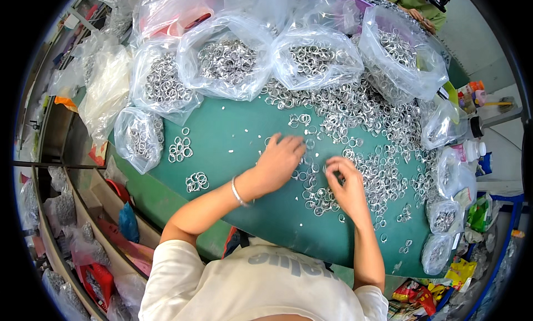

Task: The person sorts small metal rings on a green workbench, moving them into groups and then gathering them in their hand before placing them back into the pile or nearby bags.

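Observation:
Over the green table [233, 124] my left hand [279, 161] reaches in, palm down, fingers slightly apart and a little blurred above a few loose metal rings. A silvery bracelet [237, 193] circles that wrist. My right hand [348, 189] is at the near left side of a wide heap of silver-coloured rings [383, 171], its fingers curled toward the thumb. Whatever lies between those fingertips is too small to make out. Scattered rings [311, 179] lie between both hands. Two small groups of rings [180, 149] [196, 181] sit apart on the left.
Clear plastic bags filled with rings [226, 60] line the table's far edge. Smaller bags [139, 140] [444, 216] stand at both sides. Small white bits [231, 151] dot the tabletop. Shelves with bags [83, 210] stand left. Another person [425, 7] works at the far right.

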Demonstrator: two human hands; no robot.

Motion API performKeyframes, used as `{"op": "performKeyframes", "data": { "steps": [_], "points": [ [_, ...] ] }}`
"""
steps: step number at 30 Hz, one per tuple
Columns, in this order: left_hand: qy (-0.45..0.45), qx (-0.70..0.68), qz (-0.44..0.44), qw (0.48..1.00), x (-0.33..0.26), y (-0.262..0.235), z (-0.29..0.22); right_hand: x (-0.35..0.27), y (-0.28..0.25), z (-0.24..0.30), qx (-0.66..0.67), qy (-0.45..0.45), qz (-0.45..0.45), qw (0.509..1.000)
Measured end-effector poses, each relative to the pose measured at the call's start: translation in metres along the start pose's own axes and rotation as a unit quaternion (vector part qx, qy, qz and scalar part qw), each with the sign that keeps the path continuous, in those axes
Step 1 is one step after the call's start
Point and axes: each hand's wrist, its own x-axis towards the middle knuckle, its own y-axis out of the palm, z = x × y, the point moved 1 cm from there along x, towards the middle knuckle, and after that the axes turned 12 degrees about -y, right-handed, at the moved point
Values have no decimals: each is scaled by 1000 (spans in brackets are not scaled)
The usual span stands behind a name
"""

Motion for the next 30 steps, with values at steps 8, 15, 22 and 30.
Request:
{"op": "performKeyframes", "data": {
  "steps": [8,15,22,30],
  "points": [
    [-101,-286,109,947,-41,-39,-7,-32,36,39,-139,-193,82,968],
    [-91,-265,92,955,-88,-32,-15,-63,39,25,-165,-191,22,967],
    [-42,-197,64,977,-98,-9,-33,-67,16,1,-309,-83,48,946],
    [-27,-196,62,978,-103,-8,-39,-30,41,24,-256,-118,-8,959]
  ]
}}
